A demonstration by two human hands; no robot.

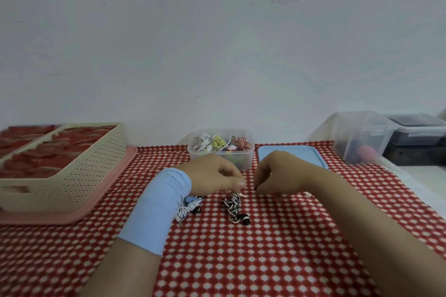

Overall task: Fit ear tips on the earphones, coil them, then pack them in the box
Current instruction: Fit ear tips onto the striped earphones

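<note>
A black-and-white striped earphone bundle (pixel 233 205) lies on the red patterned cloth, just below both hands, its two earbuds at the near end. My left hand (pixel 212 172), with a light blue wristband, pinches something small at its fingertips. My right hand (pixel 277 173) faces it, fingers closed on a small dark piece; what it is stays too small to tell. A blue-and-white earphone bundle (pixel 189 207) lies under my left wrist, partly hidden. The clear box (pixel 243 159) behind the hands holds several coiled earphones.
A blue lid (pixel 292 153) lies right of the box. A cream basket (pixel 72 176) with red packets sits on a pink tray (pixel 48 218) at left. Two clear lidded containers (pixel 362 137) stand at the far right, past the table's edge.
</note>
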